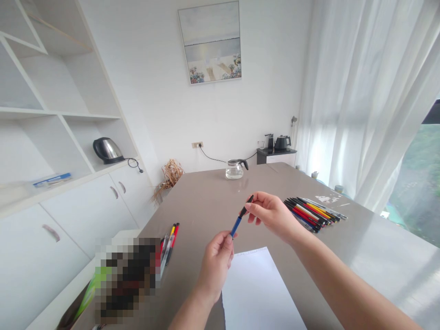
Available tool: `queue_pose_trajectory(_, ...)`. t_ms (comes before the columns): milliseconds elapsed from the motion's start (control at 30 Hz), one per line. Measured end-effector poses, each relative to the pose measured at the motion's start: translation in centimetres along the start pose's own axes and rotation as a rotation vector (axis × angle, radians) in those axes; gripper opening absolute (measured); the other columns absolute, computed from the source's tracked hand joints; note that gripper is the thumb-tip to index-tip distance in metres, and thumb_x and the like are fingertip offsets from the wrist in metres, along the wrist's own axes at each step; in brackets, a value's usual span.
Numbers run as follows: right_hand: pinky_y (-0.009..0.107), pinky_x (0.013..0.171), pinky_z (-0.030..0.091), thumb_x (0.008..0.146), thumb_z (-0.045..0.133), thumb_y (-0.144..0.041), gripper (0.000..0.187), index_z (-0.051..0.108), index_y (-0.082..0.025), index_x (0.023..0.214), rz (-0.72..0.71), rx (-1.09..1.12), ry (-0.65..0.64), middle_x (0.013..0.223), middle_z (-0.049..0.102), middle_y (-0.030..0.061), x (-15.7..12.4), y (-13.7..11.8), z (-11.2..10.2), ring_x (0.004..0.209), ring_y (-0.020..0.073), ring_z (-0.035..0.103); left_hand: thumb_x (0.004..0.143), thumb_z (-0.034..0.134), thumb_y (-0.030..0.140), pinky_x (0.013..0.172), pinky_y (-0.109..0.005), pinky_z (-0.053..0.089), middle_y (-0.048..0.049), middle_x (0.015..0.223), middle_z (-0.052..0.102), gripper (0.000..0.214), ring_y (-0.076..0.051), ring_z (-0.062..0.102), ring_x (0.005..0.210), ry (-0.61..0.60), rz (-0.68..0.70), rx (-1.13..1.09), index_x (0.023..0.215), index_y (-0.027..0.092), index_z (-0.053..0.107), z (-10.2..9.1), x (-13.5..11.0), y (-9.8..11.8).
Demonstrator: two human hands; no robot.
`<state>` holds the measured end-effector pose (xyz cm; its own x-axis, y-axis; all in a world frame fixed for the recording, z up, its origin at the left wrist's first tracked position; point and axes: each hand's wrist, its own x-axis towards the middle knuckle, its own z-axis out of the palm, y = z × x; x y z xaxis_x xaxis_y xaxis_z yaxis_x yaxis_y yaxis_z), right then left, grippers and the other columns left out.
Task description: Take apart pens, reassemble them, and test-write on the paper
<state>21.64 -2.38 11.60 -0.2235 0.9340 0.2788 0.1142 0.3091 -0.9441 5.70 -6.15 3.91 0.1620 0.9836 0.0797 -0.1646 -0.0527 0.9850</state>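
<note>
A blue pen with a black cap (pixel 236 224) slants between my two hands above the table. The fingers of my left hand (pixel 219 259) pinch its lower blue end. At the upper end, my right hand (pixel 267 211) grips the black cap between thumb and fingers. Whether cap and barrel are fully joined I cannot tell. Below my hands lies a sheet of white paper (pixel 257 293) with a torn-looking top edge. To the right of my right hand is a row of several pens (pixel 311 214) in red, yellow, white, blue and black.
A few more pens (pixel 170 243) lie at the table's left edge, beside a blurred-out area. A glass pot (pixel 234 170) with clear liquid stands toward the far end. White scraps (pixel 327 199) lie behind the right-hand pens.
</note>
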Motion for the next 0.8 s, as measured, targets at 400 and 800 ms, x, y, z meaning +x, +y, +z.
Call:
queue_pose_trajectory(400,0.021,0.046,0.041,0.072,0.049,-0.03,0.015,0.053,-0.017,0.077,0.009,0.045,-0.006,0.073,0.064,0.0045,0.09,0.18,0.04,0.054,0.0113,0.056,0.077,0.045,0.042,0.041,-0.019,0.017,0.0052,0.056,0.034,0.032,-0.006,0.025,0.045,0.003,0.003,0.016,0.094,0.015,0.051,-0.07,0.09,0.36)
queue_pose_trajectory(800,0.021,0.047,0.042,0.068,0.054,-0.031,0.014,0.053,-0.016,0.069,0.039,0.054,0.0,0.065,0.062,0.0016,0.26,0.69,-0.05,0.054,0.0109,0.056,0.077,0.047,0.039,0.041,-0.019,0.018,0.0053,0.056,0.037,0.028,-0.005,0.027,0.044,-0.013,0.015,-0.006,0.094,0.016,0.05,-0.03,0.07,0.18)
